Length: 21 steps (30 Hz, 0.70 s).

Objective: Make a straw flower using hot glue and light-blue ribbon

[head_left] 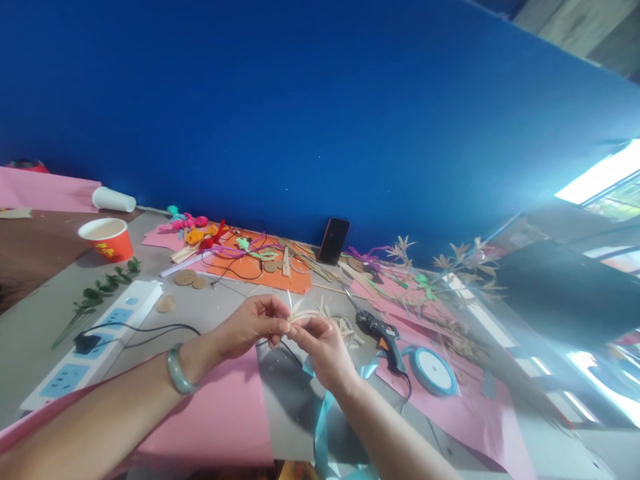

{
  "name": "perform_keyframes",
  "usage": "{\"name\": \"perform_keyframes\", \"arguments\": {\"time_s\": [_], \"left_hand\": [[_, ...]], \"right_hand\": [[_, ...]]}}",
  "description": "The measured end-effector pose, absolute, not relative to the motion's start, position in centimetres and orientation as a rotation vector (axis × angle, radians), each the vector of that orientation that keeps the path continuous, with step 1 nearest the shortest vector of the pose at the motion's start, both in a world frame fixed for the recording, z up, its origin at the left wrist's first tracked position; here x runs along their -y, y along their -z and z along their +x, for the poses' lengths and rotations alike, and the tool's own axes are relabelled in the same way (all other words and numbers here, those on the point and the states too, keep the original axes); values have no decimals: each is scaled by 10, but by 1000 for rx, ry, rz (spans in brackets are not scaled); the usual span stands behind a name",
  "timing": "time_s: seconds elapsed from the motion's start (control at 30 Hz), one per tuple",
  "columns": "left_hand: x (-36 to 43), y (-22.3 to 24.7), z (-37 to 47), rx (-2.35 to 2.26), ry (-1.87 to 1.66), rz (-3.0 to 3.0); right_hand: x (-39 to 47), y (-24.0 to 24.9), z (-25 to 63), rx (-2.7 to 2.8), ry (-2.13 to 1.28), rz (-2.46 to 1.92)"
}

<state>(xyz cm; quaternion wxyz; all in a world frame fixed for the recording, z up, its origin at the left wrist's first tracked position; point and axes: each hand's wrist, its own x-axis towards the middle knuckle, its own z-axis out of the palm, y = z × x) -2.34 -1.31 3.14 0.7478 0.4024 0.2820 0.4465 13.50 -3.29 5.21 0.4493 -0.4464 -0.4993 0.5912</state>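
My left hand (257, 323), a pale green bangle (179, 370) on its wrist, pinches thin pale strips (295, 311) at the middle of the view. Opposite it, the fingers of my right hand (320, 343) are closed on the same strips, and the fingertips of both hands nearly meet. Light blue ribbon (323, 420) hangs below my right hand. More pale strip pieces (347, 330) lie just behind it. To the right rest a black glue gun (383, 337) and a blue-rimmed ribbon roll (434, 371).
A white power strip (107, 333), a leafy sprig (103, 292) and a red paper cup (107, 240) are at the left. A phone (335, 241) leans against the blue partition (300, 120). Craft pieces cover orange paper (240, 270); dried stems (450, 323) lie at the right.
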Motion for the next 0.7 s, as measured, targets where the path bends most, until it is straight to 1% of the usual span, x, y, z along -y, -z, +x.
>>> {"name": "perform_keyframes", "arguments": {"time_s": [0.23,0.5,0.7], "left_hand": [[12,-29,-25,-619,-915,808],[12,-31,-28,-722,-849,819],[15,-30,-25,-682,-894,799]], "right_hand": [[31,-55,135,1221,-1376,-1204],[28,-49,135,1227,-1289,-1238],[28,-47,135,1340,-1136,-1279]]}}
